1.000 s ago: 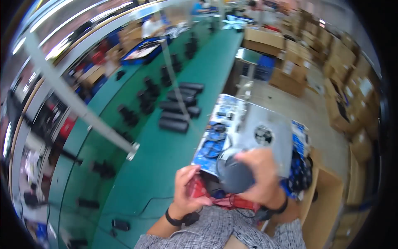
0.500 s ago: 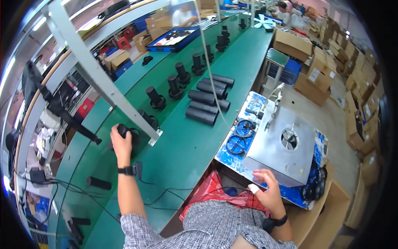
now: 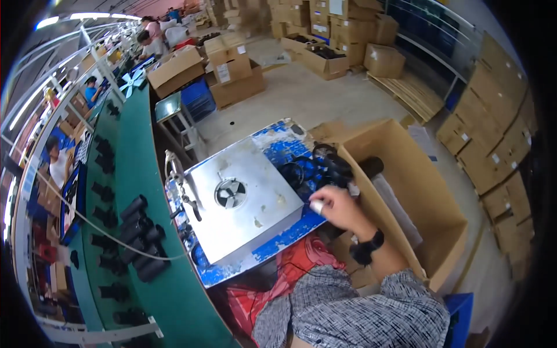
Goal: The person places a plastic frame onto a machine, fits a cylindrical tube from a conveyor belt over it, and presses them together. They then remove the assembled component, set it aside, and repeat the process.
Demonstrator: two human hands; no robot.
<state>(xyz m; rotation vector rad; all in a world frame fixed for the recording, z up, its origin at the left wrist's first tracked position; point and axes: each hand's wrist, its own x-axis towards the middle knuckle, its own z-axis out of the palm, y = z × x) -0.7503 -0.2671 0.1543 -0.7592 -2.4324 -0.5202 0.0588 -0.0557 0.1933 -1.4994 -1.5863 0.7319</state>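
My right hand (image 3: 343, 213) reaches out over the near right corner of the blue-and-white worn board (image 3: 274, 243), its fingers loosely curled and apart, with nothing visible in them. A white wrap covers one fingertip. Just beyond it lies a cluster of black plastic rings (image 3: 331, 168), some overlapping, between the metal box and the carton. The silver metal box (image 3: 264, 200) has a round opening with a spoked insert (image 3: 230, 193) and a metal lever clamp (image 3: 184, 188) along its left side. My left hand is out of the picture.
A large open carton (image 3: 432, 223) stands right of my arm, with a black cylinder (image 3: 371, 167) inside. On the left, the green bench (image 3: 136, 174) bears black tubes (image 3: 152, 264) and a row of black parts. Stacked cartons (image 3: 499, 145) line the far right.
My view has swung to the right. My left hand, earlier around a black part on the green bench, has left the picture. My right hand has moved to beside the black rings.
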